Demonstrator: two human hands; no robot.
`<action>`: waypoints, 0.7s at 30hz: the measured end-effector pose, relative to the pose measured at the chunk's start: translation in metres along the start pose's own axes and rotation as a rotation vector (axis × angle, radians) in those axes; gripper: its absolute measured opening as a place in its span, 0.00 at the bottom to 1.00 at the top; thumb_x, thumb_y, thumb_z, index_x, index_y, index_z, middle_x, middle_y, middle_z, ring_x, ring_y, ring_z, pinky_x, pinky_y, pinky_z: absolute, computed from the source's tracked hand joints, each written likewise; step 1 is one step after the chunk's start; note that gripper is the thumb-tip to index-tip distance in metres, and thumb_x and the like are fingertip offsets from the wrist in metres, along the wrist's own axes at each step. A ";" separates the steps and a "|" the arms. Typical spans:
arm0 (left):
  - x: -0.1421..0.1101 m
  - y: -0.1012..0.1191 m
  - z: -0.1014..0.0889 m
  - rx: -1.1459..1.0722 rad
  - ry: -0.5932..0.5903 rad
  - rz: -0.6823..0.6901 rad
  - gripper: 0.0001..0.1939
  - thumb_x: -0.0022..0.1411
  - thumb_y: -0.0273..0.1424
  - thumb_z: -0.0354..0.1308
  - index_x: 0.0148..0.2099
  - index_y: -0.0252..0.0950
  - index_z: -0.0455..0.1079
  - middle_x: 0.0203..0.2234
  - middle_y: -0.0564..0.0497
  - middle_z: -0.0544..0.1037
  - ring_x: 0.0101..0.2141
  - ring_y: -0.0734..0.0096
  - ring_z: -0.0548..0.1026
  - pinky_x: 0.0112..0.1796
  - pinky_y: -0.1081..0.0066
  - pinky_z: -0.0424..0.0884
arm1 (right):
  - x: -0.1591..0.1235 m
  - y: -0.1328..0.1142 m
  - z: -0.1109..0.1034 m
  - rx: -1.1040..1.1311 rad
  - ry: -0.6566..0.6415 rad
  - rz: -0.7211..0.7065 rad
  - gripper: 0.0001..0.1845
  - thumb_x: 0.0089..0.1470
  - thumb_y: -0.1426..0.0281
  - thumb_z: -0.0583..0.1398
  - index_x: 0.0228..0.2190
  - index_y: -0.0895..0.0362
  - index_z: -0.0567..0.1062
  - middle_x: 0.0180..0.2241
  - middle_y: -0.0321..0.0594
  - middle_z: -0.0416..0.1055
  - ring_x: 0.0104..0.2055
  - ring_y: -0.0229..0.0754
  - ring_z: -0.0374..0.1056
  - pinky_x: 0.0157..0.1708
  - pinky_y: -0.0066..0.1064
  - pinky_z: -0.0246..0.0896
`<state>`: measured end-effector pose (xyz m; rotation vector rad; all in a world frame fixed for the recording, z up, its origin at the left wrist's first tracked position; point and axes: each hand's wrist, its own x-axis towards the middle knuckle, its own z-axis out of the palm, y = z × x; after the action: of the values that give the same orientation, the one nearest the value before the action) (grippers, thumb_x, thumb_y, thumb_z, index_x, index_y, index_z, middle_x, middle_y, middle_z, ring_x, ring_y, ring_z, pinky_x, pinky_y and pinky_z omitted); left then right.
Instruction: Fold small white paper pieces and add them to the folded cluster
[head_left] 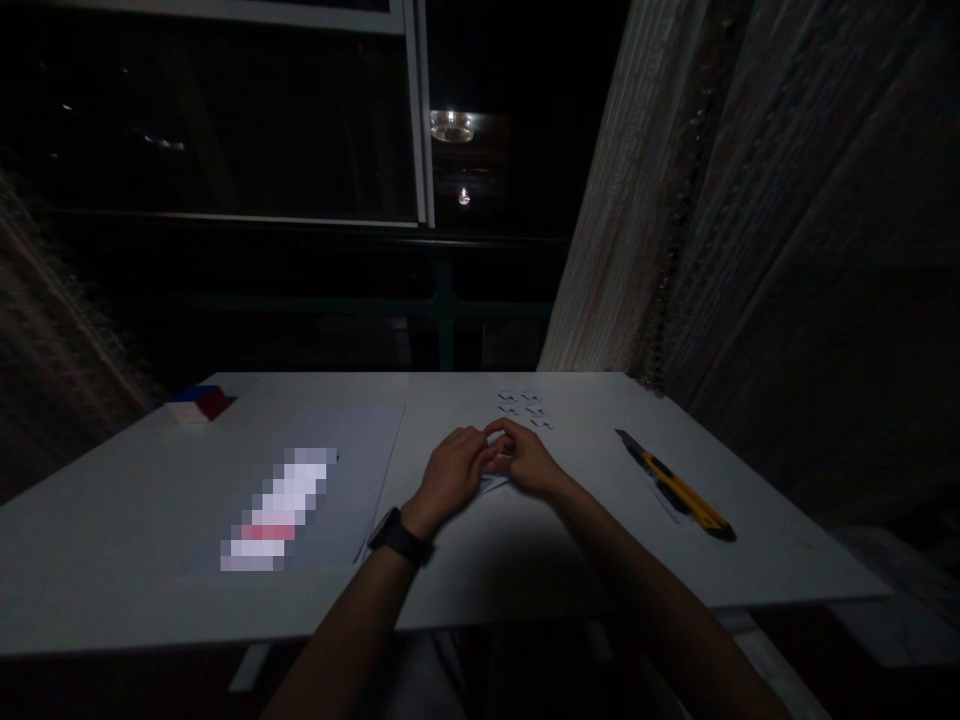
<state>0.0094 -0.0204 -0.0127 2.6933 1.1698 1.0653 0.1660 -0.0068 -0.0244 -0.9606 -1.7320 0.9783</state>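
My left hand (452, 472), with a black watch (399, 537) on its wrist, meets my right hand (531, 462) over the middle of the white table (442, 590). The fingertips of both hands come together, and whatever they pinch is hidden and too dark to make out. Right below them, small white paper pieces (493, 485) lie partly covered by the hands. Just beyond my right hand, several small white paper pieces with dark marks (531, 398) are laid out in rows.
A yellow and black utility knife (686, 492) lies at right, blade out, beside a thin strip. Left of my hands are large white sheets (364, 450) bearing a bright blurred-out object (281, 510). A coloured cube (199, 402) sits far left. Curtains (607, 230) hang beside a dark window.
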 end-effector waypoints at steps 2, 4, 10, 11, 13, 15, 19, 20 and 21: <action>0.000 0.001 0.002 0.016 0.007 0.003 0.11 0.63 0.31 0.43 0.32 0.36 0.64 0.28 0.49 0.68 0.31 0.68 0.65 0.33 0.69 0.60 | 0.000 0.001 0.002 0.003 0.023 0.008 0.22 0.33 0.74 0.64 0.35 0.56 0.67 0.19 0.27 0.62 0.22 0.32 0.59 0.24 0.24 0.56; 0.000 0.002 0.003 0.020 0.006 0.015 0.11 0.63 0.30 0.43 0.32 0.36 0.64 0.27 0.49 0.68 0.31 0.68 0.65 0.33 0.69 0.60 | 0.000 0.000 0.003 0.010 0.033 0.015 0.22 0.32 0.75 0.64 0.34 0.55 0.67 0.18 0.26 0.61 0.21 0.32 0.59 0.23 0.23 0.55; 0.001 0.001 0.001 0.027 0.008 0.041 0.08 0.62 0.28 0.44 0.31 0.36 0.63 0.27 0.49 0.68 0.31 0.68 0.65 0.32 0.69 0.60 | -0.002 -0.006 0.003 -0.043 0.087 -0.022 0.21 0.32 0.76 0.63 0.33 0.55 0.68 0.18 0.26 0.64 0.21 0.33 0.62 0.26 0.25 0.58; 0.000 0.000 0.001 0.040 0.012 0.034 0.09 0.62 0.28 0.44 0.31 0.36 0.63 0.26 0.50 0.68 0.30 0.68 0.64 0.32 0.68 0.60 | -0.002 -0.007 0.003 -0.065 0.097 -0.036 0.21 0.32 0.76 0.63 0.33 0.55 0.68 0.19 0.27 0.65 0.23 0.34 0.63 0.27 0.26 0.58; 0.000 0.000 0.000 0.068 0.010 0.024 0.09 0.61 0.27 0.44 0.31 0.36 0.62 0.26 0.50 0.68 0.30 0.67 0.64 0.32 0.68 0.60 | -0.003 -0.009 0.004 -0.101 0.114 -0.056 0.20 0.33 0.76 0.63 0.33 0.55 0.68 0.20 0.28 0.68 0.25 0.35 0.65 0.29 0.27 0.59; 0.000 0.000 0.000 0.089 0.000 0.024 0.08 0.61 0.27 0.45 0.31 0.36 0.63 0.26 0.49 0.68 0.31 0.67 0.64 0.32 0.68 0.60 | -0.003 -0.010 0.005 -0.119 0.136 -0.054 0.18 0.34 0.76 0.63 0.32 0.56 0.68 0.20 0.29 0.68 0.24 0.35 0.65 0.29 0.27 0.59; 0.000 0.003 -0.001 0.100 -0.011 0.028 0.08 0.61 0.27 0.44 0.31 0.36 0.63 0.27 0.49 0.68 0.31 0.67 0.64 0.31 0.68 0.59 | -0.002 -0.011 0.006 -0.129 0.156 -0.033 0.15 0.33 0.77 0.62 0.28 0.56 0.68 0.16 0.26 0.63 0.20 0.33 0.61 0.24 0.25 0.57; 0.001 0.004 -0.001 0.097 -0.013 0.027 0.09 0.61 0.27 0.44 0.31 0.36 0.63 0.27 0.49 0.68 0.31 0.67 0.64 0.31 0.68 0.59 | -0.002 -0.010 0.005 -0.126 0.153 -0.035 0.15 0.33 0.77 0.62 0.28 0.56 0.68 0.16 0.26 0.63 0.20 0.32 0.60 0.24 0.25 0.56; 0.001 0.005 -0.002 0.092 -0.014 0.024 0.09 0.61 0.27 0.44 0.31 0.36 0.64 0.27 0.49 0.68 0.31 0.67 0.64 0.31 0.68 0.59 | -0.002 -0.010 0.005 -0.120 0.151 -0.038 0.15 0.33 0.77 0.62 0.28 0.56 0.67 0.16 0.26 0.63 0.20 0.32 0.60 0.24 0.25 0.57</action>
<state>0.0115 -0.0237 -0.0095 2.7853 1.2165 1.0186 0.1598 -0.0140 -0.0175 -1.0469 -1.6909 0.7643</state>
